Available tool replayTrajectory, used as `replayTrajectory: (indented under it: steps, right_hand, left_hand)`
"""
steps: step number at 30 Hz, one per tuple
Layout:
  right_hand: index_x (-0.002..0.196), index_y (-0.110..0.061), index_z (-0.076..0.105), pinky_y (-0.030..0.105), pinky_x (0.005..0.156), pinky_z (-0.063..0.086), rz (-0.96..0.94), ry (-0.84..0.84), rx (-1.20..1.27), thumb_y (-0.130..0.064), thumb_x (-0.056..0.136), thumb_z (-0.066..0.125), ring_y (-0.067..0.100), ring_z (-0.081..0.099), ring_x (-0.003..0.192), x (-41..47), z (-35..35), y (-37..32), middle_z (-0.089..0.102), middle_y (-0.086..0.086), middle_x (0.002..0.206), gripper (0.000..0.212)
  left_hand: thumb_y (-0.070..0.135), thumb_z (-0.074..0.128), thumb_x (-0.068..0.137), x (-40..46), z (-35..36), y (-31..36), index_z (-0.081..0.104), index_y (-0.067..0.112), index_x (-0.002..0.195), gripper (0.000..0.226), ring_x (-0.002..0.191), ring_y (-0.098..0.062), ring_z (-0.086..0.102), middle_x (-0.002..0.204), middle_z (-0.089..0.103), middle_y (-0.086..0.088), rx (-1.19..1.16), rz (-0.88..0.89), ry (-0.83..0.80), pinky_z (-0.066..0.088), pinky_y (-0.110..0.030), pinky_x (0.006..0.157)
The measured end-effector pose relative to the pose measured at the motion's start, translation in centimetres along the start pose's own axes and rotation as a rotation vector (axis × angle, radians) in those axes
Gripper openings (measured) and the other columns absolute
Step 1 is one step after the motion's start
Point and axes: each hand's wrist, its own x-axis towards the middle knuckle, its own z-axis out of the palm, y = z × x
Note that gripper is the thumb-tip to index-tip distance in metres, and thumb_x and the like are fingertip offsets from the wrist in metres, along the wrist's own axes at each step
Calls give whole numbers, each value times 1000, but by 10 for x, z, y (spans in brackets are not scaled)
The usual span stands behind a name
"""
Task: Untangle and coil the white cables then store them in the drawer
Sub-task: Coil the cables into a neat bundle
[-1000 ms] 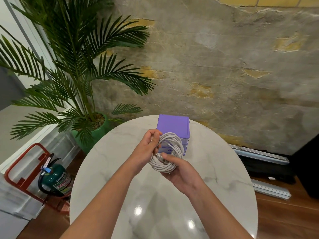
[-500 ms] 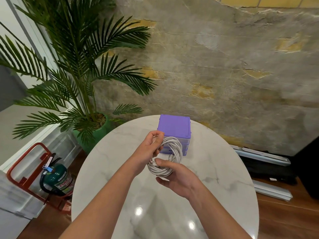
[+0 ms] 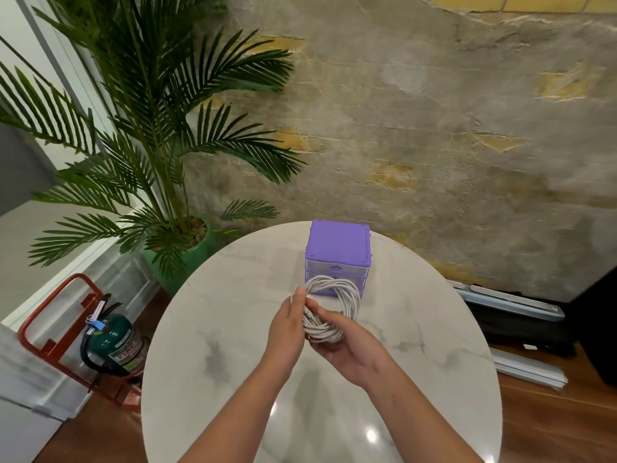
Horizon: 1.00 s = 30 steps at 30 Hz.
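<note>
While the white cable sits wound into a neat coil at frame center, the left hand pinches its near side and the right hand cradles it from below. Coiling looks finished; storing remains (the purple drawer unit just behind appears closed). Beneath lies a round marble table; a palm fills the upper left.

Both hands, left and right, curl closed, touching.
</note>
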Motion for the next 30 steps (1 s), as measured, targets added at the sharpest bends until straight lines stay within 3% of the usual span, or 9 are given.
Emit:
replayTrajectory:
  steps: [4,9,12,15,18,21,24,27,30]
  right_hand:
    - [102,-4,75,32,91,51,35,-34,55,-5,88,59,21,70,97,1,-5,1,70,13,112,21]
    - [114,-10,72,38,98,50,25,15,-204,-19,88,65,23,68,102,3,-15,-1,71,11,112,28]
    - [110,-15,69,40,84,56,-5,144,-547,-46,87,63,24,69,92,-2,-15,-9,73,9,104,40]
    - [114,-26,59,36,79,54,-87,310,-835,-72,87,41,19,65,91,-3,-15,-20,67,-1,105,57]
    - [112,-25,67,28,80,52,-239,293,-779,-65,94,31,10,66,91,-2,-11,-31,71,-4,104,56]
    - [83,-10,73,28,70,48,-285,326,-814,-61,96,35,15,63,67,0,-6,-32,70,4,71,65]
    - [63,-8,59,28,58,42,-322,430,-738,-56,96,41,17,53,54,4,-7,-25,56,4,56,61]
    - [60,-10,48,29,54,34,-409,516,-700,-51,99,38,17,42,51,8,-7,-13,46,1,52,57]
    - [62,-8,50,31,55,33,-476,595,-709,-49,101,33,17,42,52,9,-8,-7,47,2,54,59]
  left_hand:
    - [44,43,99,-1,-1,-2,64,14,81,40,77,-13,67,81,72,-1,35,116,53,50,-26,75]
    - [42,44,99,2,-4,-3,63,14,85,37,66,-6,66,76,71,-2,5,146,78,50,-17,62]
    - [42,42,100,1,-9,-2,62,14,88,37,60,-11,64,70,69,-5,6,129,43,49,-21,58]
    - [46,44,99,2,-16,-4,62,16,90,36,63,-20,63,69,66,-8,-35,75,-21,48,-33,62]
    - [47,43,99,-3,-13,-4,63,17,95,36,66,-22,64,68,64,-6,-23,50,-123,48,-34,63]
    - [46,41,100,-9,-6,-2,63,18,99,36,61,-16,63,67,61,-4,-13,40,-192,46,-27,55]
    - [46,39,100,-11,-4,1,62,17,103,36,59,-15,62,64,60,-1,18,46,-229,44,-22,50]
    - [46,40,100,-11,-4,2,61,17,104,36,62,-16,64,64,58,1,46,61,-275,43,-21,50]
    - [46,41,99,-11,-4,2,63,19,104,34,66,-18,64,66,58,-3,26,54,-327,45,-25,55]
